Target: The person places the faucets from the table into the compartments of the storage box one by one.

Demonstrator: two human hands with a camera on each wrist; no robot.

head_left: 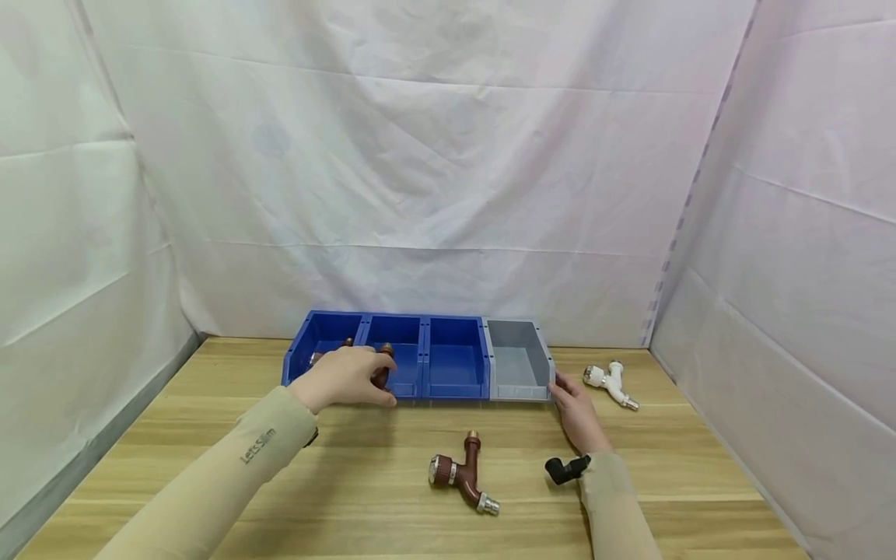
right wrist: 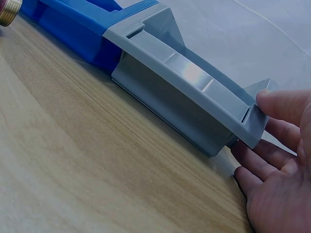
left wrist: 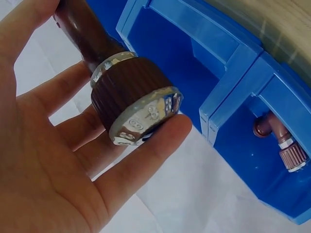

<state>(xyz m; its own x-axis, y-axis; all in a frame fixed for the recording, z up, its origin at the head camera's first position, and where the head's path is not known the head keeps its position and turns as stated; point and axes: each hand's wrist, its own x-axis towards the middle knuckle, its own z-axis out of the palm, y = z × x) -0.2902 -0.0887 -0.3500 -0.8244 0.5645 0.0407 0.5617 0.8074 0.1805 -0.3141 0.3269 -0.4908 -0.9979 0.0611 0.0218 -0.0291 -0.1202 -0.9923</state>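
Note:
My left hand [head_left: 341,376] holds a dark brown faucet [left wrist: 129,90] over the front of the second blue bin [head_left: 406,365] from the left. In the left wrist view the faucet's ribbed knob with its silvery cap shows between the fingers. Another brown faucet [left wrist: 286,145] lies inside the leftmost blue bin [left wrist: 243,160], partly hidden by my left hand in the head view. At the row's right end, my right hand [head_left: 579,414] grips the front corner of the grey bin [right wrist: 170,114], thumb on the rim and fingers against its side.
A brown faucet [head_left: 467,474] lies on the wooden table [head_left: 364,498] in front of the bins. Right of the grey bin lies a white faucet [head_left: 612,383]. The third blue bin [head_left: 456,365] stands beside the grey one. White cloth [head_left: 448,171] hangs behind and at both sides.

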